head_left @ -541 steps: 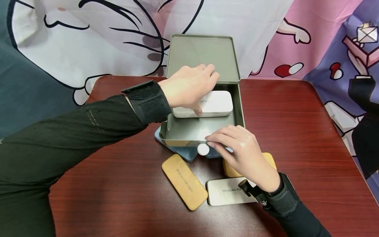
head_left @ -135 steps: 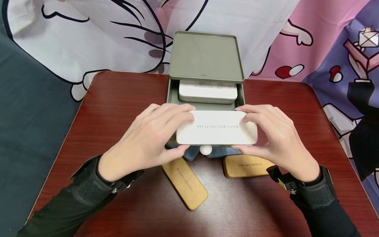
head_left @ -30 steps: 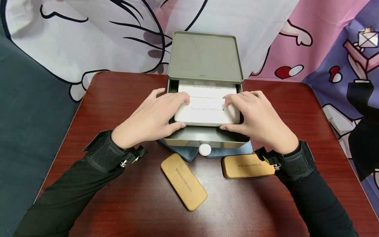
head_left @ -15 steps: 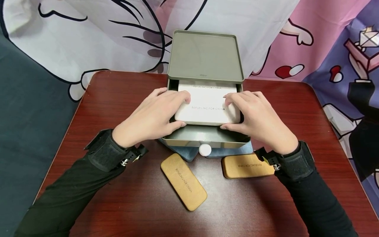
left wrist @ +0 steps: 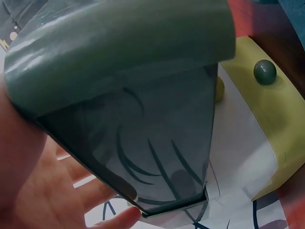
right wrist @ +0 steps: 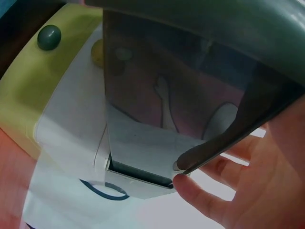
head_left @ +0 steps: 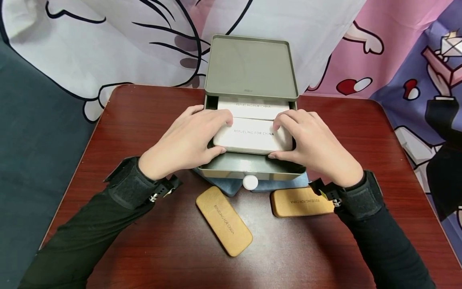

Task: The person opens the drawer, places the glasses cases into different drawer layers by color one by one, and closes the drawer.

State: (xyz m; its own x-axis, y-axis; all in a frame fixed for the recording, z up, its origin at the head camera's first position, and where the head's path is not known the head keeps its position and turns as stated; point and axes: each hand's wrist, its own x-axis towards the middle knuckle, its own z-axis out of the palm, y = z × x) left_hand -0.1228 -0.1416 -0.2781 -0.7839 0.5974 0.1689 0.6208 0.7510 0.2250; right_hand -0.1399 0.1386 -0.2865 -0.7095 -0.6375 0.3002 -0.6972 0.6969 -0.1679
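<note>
In the head view, a slim white case [head_left: 252,138] lettered REFUELING FOR CHINA lies in an open grey-green box [head_left: 249,163]. My left hand [head_left: 191,138] grips its left end, thumb at the near edge and fingers on top. At the right end my right hand [head_left: 314,144] holds it likewise. Just behind is a second white case [head_left: 256,107], partly under the box's tilted lid [head_left: 250,66]. In the wrist views, the left [left wrist: 57,186] and right [right wrist: 257,176] hands show beside dark glossy panels that I cannot match to the head view.
Two gold cases [head_left: 224,221], one turned lengthwise at right [head_left: 302,202], lie nearer on the brown table [head_left: 173,249]. Blue flat pieces [head_left: 278,184] stick out from under the box. A white round knob [head_left: 250,182] sits at its front. Patterned cloth [head_left: 108,48] hangs behind.
Long before, the second white case lay on the table; both hands then carried it over the box and lowered it in front of the first. In the last second it has barely shifted.
</note>
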